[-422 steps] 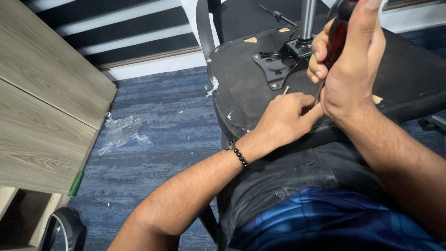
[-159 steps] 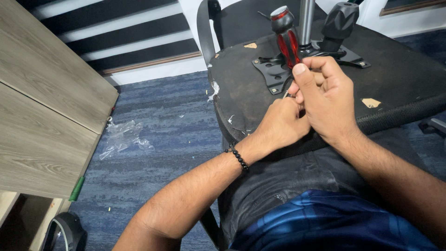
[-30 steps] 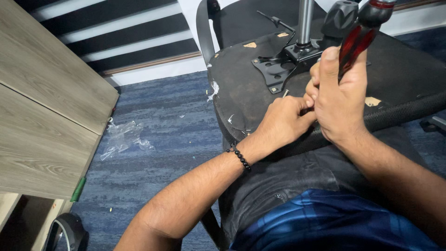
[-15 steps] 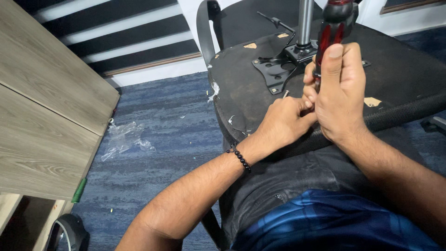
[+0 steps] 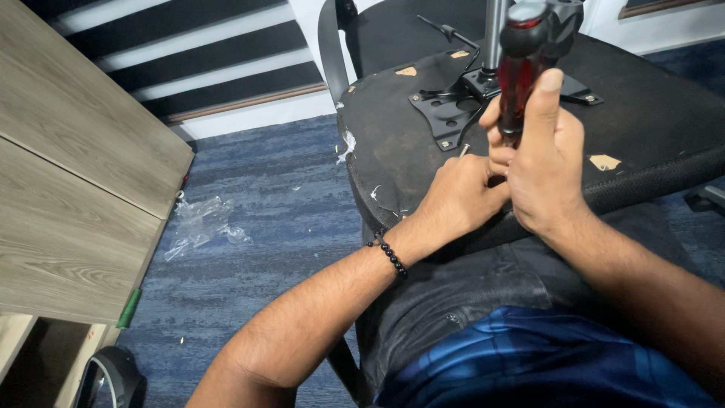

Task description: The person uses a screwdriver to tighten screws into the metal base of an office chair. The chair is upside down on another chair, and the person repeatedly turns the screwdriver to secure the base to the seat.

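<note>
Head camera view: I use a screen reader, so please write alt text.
A right hand grips a red-handled screwdriver upright over an upturned chair seat, while the left hand steadies its lower end. Blue carpet lies below.

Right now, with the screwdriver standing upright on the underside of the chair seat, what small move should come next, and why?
Probably press straight down and turn the red-handled screwdriver. The right hand grips it upright, while the left hand steadies its hidden tip on the chair seat, beside the black metal plate.
</note>
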